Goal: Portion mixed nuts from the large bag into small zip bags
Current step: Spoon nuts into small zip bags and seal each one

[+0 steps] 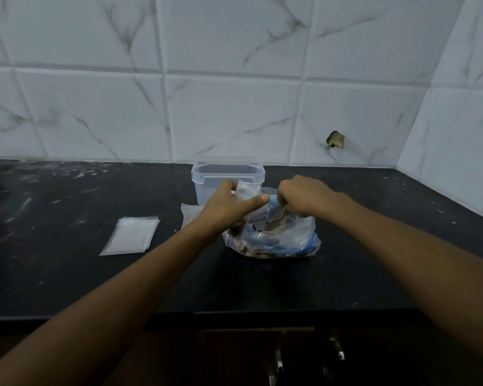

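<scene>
Here, the left hand [229, 203] pinches a small clear zip bag [247, 193] while the right hand [301, 196] grips the crumpled top of the large clear-and-blue plastic nut bag [273, 238], mid-countertop [67, 274]. Soft, slippery film likely sags; best held near its mouth.

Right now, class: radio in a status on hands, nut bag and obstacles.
Left hand holds small zip bag. Right hand grips large bag. Clear tub close behind.

Bare forearms, seemingly no sleeves
</scene>
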